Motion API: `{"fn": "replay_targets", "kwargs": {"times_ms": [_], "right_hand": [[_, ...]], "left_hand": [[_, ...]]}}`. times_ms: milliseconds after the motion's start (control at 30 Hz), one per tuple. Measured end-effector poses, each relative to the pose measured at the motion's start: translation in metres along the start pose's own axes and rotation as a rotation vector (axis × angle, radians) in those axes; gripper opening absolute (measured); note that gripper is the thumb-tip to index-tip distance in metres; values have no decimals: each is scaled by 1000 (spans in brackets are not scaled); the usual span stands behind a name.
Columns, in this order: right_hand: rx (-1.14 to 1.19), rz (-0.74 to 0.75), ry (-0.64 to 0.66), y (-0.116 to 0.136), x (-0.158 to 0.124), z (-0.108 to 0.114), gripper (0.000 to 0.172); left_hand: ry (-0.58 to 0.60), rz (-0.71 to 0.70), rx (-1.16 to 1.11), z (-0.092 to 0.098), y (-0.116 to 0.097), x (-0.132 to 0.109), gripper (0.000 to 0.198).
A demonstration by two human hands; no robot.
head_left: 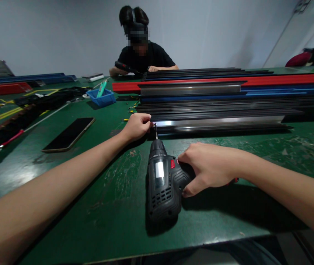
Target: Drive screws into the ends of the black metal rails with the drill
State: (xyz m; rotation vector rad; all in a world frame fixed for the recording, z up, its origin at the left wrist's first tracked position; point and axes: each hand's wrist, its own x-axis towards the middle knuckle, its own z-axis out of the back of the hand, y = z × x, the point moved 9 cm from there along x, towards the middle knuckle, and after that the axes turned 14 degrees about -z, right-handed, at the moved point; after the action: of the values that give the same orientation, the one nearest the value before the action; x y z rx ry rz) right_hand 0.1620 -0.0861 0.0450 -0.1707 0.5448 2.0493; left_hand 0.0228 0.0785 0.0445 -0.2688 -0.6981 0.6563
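My right hand (205, 167) is closed around the handle of a black cordless drill (164, 187), which lies on its side low over the table. Its bit (156, 133) points away from me and reaches the left end of a shiny metal profile (217, 122) with black edges. My left hand (138, 126) is closed in a pinch at that same end, fingertips right beside the bit's tip. What the fingertips pinch is too small to make out. Short yellow-green wires (132, 111) stick out at the profiles' left ends, just beyond my left hand.
On the green table (112, 217), more black, blue and red profiles (270, 79) lie stacked behind. Left are a phone (69, 134), a blue basket (101, 98) with a teal cutter, and dark bundles with yellow wires (21, 114). A co-worker (146, 55) with a drill sits opposite.
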Motion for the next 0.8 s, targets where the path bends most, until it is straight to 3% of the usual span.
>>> {"fn": "replay_targets", "kwargs": {"times_ms": [800], "right_hand": [[-27,0,-10,-1,1,1,50]], "left_hand": [[21,5,14,-1,0,0,26]]}}
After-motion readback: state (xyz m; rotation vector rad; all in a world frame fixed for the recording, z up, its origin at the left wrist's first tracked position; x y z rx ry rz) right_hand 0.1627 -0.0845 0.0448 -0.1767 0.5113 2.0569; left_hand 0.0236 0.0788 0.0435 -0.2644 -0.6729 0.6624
